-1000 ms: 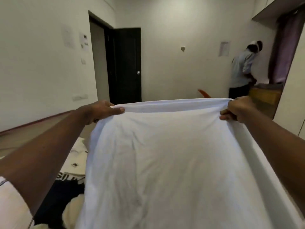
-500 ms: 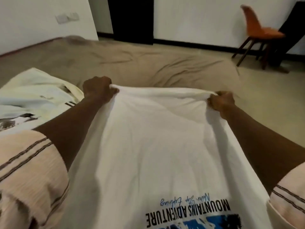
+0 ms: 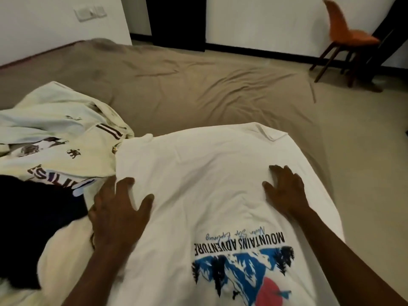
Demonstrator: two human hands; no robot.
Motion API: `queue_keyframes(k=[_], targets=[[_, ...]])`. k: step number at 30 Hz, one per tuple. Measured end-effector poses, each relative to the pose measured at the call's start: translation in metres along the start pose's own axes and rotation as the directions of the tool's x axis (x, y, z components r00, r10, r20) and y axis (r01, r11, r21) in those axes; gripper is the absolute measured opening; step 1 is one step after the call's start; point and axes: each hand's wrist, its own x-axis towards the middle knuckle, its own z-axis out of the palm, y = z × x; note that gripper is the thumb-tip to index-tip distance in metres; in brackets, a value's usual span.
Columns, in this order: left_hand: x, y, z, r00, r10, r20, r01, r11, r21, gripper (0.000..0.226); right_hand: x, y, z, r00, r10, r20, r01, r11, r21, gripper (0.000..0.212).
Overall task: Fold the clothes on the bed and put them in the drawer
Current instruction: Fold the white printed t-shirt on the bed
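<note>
- The bed (image 3: pixel 176 85), covered in a wrinkled tan sheet, fills most of the view.
- A white T-shirt (image 3: pixel 209 168) lies spread flat on the bed's near right part, its right edge along the edge of the mattress. The print faces up and reads upside down from here: "MOUNTAINS ADVENTURE" in black over blue mountains, black trees and a red disc. One far corner is turned over on itself.
- A cream garment (image 3: pixel 55 129) with dark stripes and small prints lies crumpled to the left, touching the shirt's left edge.
- A dark garment (image 3: pixel 33 217) lies bunched nearer, on the cream one.
- The left hand (image 3: pixel 117 208) rests palm down at the shirt's left edge, fingers spread and straight, grasping nothing.
- The right hand (image 3: pixel 284 191) lies flat on the shirt's right half, just beyond the lettering, fingers splayed and holding nothing.
- An orange chair (image 3: pixel 348 34) stands on the floor by the far wall.
</note>
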Motion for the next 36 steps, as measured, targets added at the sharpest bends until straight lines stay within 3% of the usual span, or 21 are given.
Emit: queue_keyframes(k=[2, 4, 6, 8, 14, 17, 20, 23, 25, 27, 29, 31, 34, 36], targets=[[-0.017, -0.009, -0.007, 1.0, -0.008, -0.021, 0.007, 0.998, -0.064, 0.061, -0.023, 0.003, -0.002, 1.0, 0.019, -0.002, -0.019, 0.993, -0.12, 0.064], [-0.032, -0.013, -0.019, 0.998, -0.049, -0.028, 0.044, 0.987, -0.155, 0.064, -0.048, 0.005, -0.006, 0.984, 0.157, -0.08, -0.168, 0.972, -0.164, 0.07], [-0.041, -0.014, -0.03, 0.988, -0.157, 0.014, 0.156, 0.964, -0.214, 0.064, -0.071, 0.004, -0.015, 0.911, 0.352, -0.214, -0.375, 0.924, -0.075, 0.075], [-0.045, -0.016, -0.038, 0.973, -0.223, 0.052, 0.229, 0.956, -0.184, 0.055, -0.083, 0.003, -0.031, 0.84, 0.478, -0.256, -0.482, 0.875, 0.051, 0.073], [-0.044, -0.002, -0.053, 0.979, -0.202, 0.035, 0.204, 0.976, -0.076, 0.037, -0.078, 0.016, -0.078, 0.82, 0.572, 0.0, -0.557, 0.799, 0.225, 0.051], [-0.044, 0.006, -0.051, 0.991, -0.126, -0.046, 0.123, 0.99, -0.062, 0.03, -0.069, 0.022, -0.081, 0.784, 0.62, -0.002, -0.594, 0.752, 0.285, 0.047], [-0.052, 0.013, -0.047, 0.983, -0.043, -0.177, 0.025, 0.994, -0.107, 0.024, -0.059, 0.029, -0.085, 0.791, 0.608, -0.074, -0.552, 0.76, 0.342, 0.035], [-0.059, 0.02, -0.05, 0.972, -0.047, -0.232, 0.002, 0.982, -0.189, 0.023, -0.052, 0.039, -0.088, 0.852, 0.516, -0.087, -0.438, 0.794, 0.423, 0.015], [-0.055, 0.019, -0.05, 0.977, -0.159, -0.141, 0.12, 0.961, -0.25, 0.025, -0.054, 0.044, -0.093, 0.866, 0.499, -0.038, -0.427, 0.775, 0.466, 0.019], [-0.05, 0.016, -0.051, 0.97, -0.242, 0.019, 0.239, 0.939, -0.248, 0.034, -0.058, 0.043, -0.099, 0.882, 0.471, 0.007, -0.416, 0.771, 0.482, 0.037], [-0.051, 0.02, -0.06, 0.974, -0.212, 0.085, 0.227, 0.934, -0.276, 0.039, -0.064, 0.038, -0.109, 0.911, 0.412, 0.003, -0.353, 0.776, 0.523, 0.044], [-0.047, 0.026, -0.078, 0.985, -0.16, 0.072, 0.175, 0.907, -0.383, 0.034, -0.068, 0.027, -0.124, 0.925, 0.381, 0.009, -0.307, 0.732, 0.608, 0.034], [-0.018, 0.041, -0.113, 0.987, -0.152, 0.053, 0.153, 0.78, -0.606, 0.015, -0.069, -0.006, -0.162, 0.925, 0.377, 0.051, -0.274, 0.567, 0.777, 0.028], [0.005, 0.056, -0.149, 0.976, -0.188, 0.106, 0.198, 0.582, -0.789, 0.015, -0.076, -0.036, -0.2, 0.945, 0.325, 0.034, -0.199, 0.49, 0.849, 0.031]])
